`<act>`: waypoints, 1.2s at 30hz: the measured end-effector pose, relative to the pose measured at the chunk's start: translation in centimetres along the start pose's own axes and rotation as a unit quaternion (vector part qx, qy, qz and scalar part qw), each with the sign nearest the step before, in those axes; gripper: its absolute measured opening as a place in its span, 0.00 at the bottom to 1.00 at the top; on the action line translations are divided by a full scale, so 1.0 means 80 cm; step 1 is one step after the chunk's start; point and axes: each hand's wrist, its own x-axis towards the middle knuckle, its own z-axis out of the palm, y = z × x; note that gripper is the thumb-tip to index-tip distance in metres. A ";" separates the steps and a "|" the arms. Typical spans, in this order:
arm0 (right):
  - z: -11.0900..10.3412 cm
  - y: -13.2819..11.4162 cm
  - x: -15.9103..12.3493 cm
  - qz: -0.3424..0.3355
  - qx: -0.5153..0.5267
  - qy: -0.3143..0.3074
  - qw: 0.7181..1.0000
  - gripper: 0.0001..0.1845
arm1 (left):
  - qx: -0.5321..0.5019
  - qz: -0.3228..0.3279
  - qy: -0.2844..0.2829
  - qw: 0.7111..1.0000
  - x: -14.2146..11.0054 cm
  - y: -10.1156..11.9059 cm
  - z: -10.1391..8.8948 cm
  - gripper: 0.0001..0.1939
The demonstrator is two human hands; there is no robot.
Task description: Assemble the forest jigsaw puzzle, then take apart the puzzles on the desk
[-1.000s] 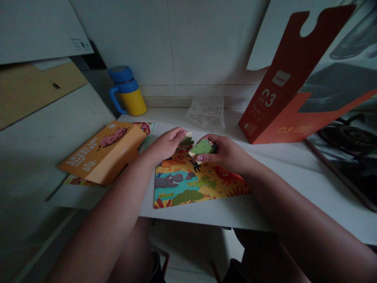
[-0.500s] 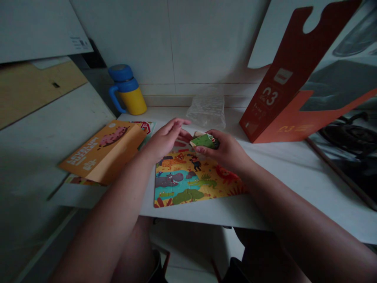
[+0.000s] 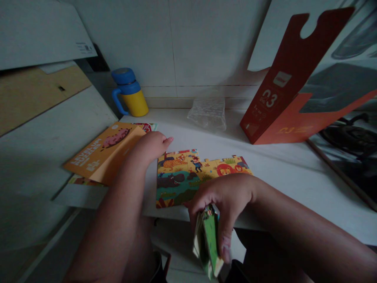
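Observation:
My right hand (image 3: pixel 224 204) is closed round a small stack of puzzle pieces (image 3: pixel 209 236), thumb on one side and fingers on the other. Their green and pale faces show below the palm, past the counter's front edge. A partly assembled jigsaw puzzle (image 3: pixel 179 179) with jungle animals lies flat on the counter; its upper edge is uneven, and my right hand covers its lower right part. Left of the puzzle, my left hand (image 3: pixel 154 143) hovers over or rests beside the orange puzzle folder (image 3: pixel 108 147). One fingertip points right; the other fingers are hidden.
A crinkled clear plastic bag (image 3: pixel 207 114) lies by the wall. The blue and yellow mug (image 3: pixel 132 96) stands at the back left. At the right are a tall orange-red box (image 3: pixel 265 106) and a stove (image 3: pixel 350 137). A cabinet (image 3: pixel 53 129) borders the left.
My right hand has carried the puzzle pieces toward me, down past the counter's front edge. The left hand has drawn back left from the pieces toward the orange folder, uncovering the puzzle's top edge.

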 end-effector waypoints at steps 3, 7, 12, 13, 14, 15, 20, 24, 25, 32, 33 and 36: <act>0.000 0.005 0.002 -0.006 0.006 0.028 1.000 0.27 | 0.013 -0.004 0.003 1.000 0.001 0.001 0.001 0.28; 0.002 0.006 0.000 -0.016 -0.008 0.063 0.998 0.26 | 0.012 0.026 0.029 0.999 0.006 -0.004 0.012 0.27; 0.003 0.007 0.000 -0.021 -0.013 0.119 0.993 0.25 | -0.020 0.056 0.070 0.996 0.015 -0.012 0.033 0.19; 0.003 0.008 0.000 -0.022 -0.015 0.127 0.992 0.25 | -0.030 0.055 0.075 0.995 0.017 -0.013 0.035 0.18; 0.003 0.008 0.000 -0.023 -0.017 0.135 0.990 0.25 | -0.041 0.052 0.080 0.995 0.018 -0.015 0.037 0.18; 0.002 0.009 0.000 -0.022 -0.018 0.142 0.989 0.25 | -0.053 0.046 0.085 0.994 0.019 -0.015 0.038 0.18; 0.000 0.007 -0.001 -0.009 -0.016 0.151 0.988 0.27 | -0.157 0.021 0.068 0.985 0.018 -0.018 0.034 0.18; 0.001 0.001 -0.002 -0.005 -0.006 0.147 0.989 0.27 | -0.242 0.061 0.014 0.968 0.014 -0.018 0.028 0.21; 0.001 0.000 -0.002 -0.006 -0.003 0.147 0.989 0.26 | -0.251 0.068 0.004 0.966 0.014 -0.017 0.027 0.20; 0.002 -0.001 -0.006 -0.026 0.012 0.158 0.987 0.26 | -0.298 0.071 0.011 0.952 0.011 -0.007 0.015 0.18; 0.001 -0.002 -0.007 -0.039 0.018 0.177 0.983 0.26 | -0.302 0.072 0.021 0.950 0.010 -0.005 0.013 0.19; -0.002 -0.008 -0.013 -0.090 -0.024 0.327 0.940 0.24 | -0.332 0.096 0.023 0.938 0.006 0.002 0.011 0.21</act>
